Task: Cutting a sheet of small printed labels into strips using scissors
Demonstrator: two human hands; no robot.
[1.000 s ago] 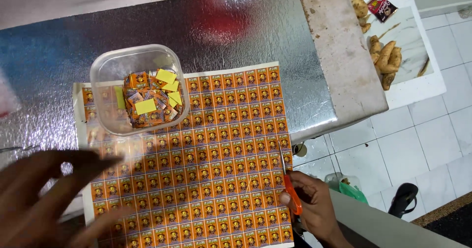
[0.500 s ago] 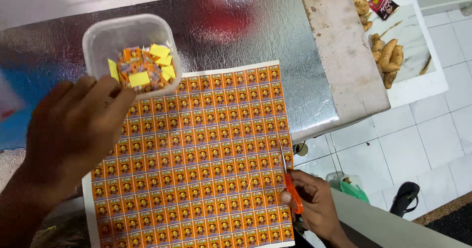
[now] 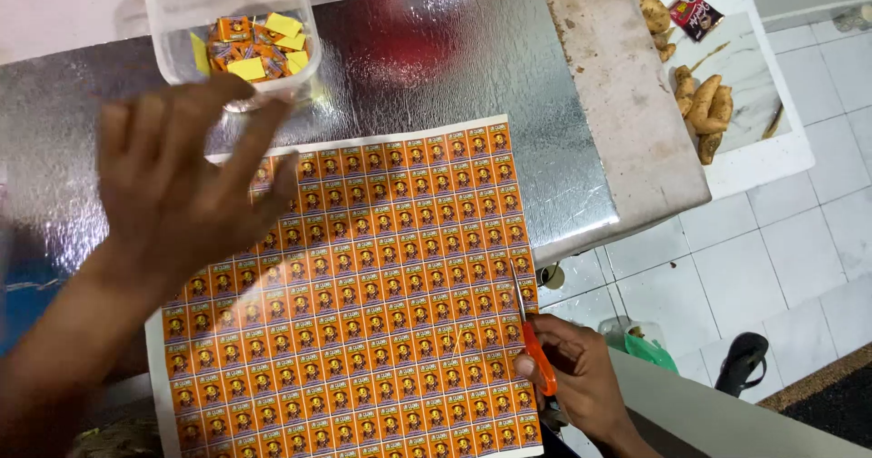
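Observation:
A large sheet of small orange printed labels (image 3: 391, 276) lies flat on a shiny silver table top (image 3: 436, 58). My left hand (image 3: 182, 185) hovers over the sheet's upper left with its fingers spread; the fingertips reach the near edge of a clear plastic tub (image 3: 238, 31) holding cut orange and yellow label pieces. I cannot tell whether they touch it. My right hand (image 3: 581, 385) grips orange-handled scissors (image 3: 538, 353) at the sheet's right edge, blades pointing away from me along that edge.
A worn stone slab (image 3: 627, 104) borders the table on the right. Beyond it, brown tubers (image 3: 704, 108) and a dark red packet (image 3: 692, 13) lie on a white board on the tiled floor. A black sandal (image 3: 740, 363) and a green object (image 3: 649, 349) sit lower right.
My left hand came in from the lower left and pushed the tub off the sheet to the table's far edge. The right hand and scissors stayed put.

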